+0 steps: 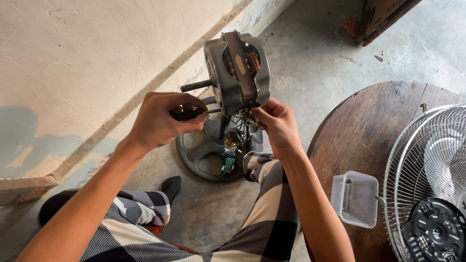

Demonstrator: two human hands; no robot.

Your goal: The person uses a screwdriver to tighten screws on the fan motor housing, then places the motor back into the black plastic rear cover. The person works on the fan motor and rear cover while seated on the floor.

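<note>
While I watched through the head camera, the far left of the view was taken up by a pale plastered wall (87, 58) meeting a grey concrete floor (310, 63). My left hand (162, 119) was curled tight, its fingers wrapped closed around the black handle of a screwdriver (191, 113), whose thin shaft pointed rightward to the base of a grey fan motor (238, 70). That motor stood upright on a short post, above a round grey stand base (204, 150) lying flat on the floor, with its steel spindle (196, 86) poking out toward the wall and copper windings showing through an opening in the housing. Under the motor hung a bunch of loose wires (241, 121), and a small green circuit board (228, 162) dangled below them, just over the base. My right hand (276, 123) was pinched at the wire bundle, thumb and forefingers closed on the strands right beneath the housing; how firmly, I could not tell. My checked trousers (267, 213) filled the lower middle. Further right sat a round dark wooden table (369, 126), on which a clear plastic container (355, 198) rested beside a wire fan guard (427, 170) at the right edge.
</note>
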